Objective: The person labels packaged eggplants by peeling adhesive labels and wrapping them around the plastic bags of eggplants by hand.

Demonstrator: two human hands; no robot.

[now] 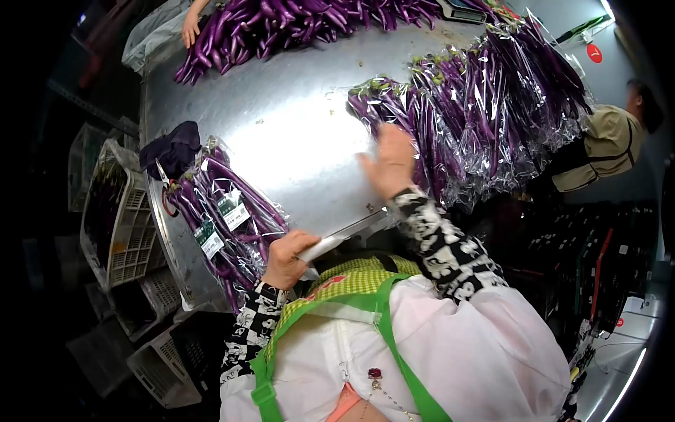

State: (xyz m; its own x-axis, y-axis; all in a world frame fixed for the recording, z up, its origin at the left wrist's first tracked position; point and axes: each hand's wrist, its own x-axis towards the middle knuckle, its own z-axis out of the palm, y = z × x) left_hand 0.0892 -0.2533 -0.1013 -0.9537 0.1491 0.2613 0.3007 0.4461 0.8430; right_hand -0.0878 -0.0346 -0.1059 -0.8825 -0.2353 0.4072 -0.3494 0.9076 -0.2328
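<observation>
My left hand (287,259) is closed around a white strip (320,247) at the table's near edge; it looks like label paper, but its kind is not certain. Beside that hand lie bagged eggplants (235,204) in clear plastic, with green-and-white labels (233,209) on them. My right hand (394,162), slightly blurred, is spread over the table by the left end of a long row of bagged eggplants (464,112). Nothing shows in its fingers, though whether it touches the nearest bag I cannot tell.
Loose eggplants (281,28) are heaped along the far side of the metal table (281,112), near another person's hand (190,28). Scissors (164,179) and a dark cloth (172,149) lie at the left edge. Plastic crates (130,218) stand left; another person (612,137) is at right.
</observation>
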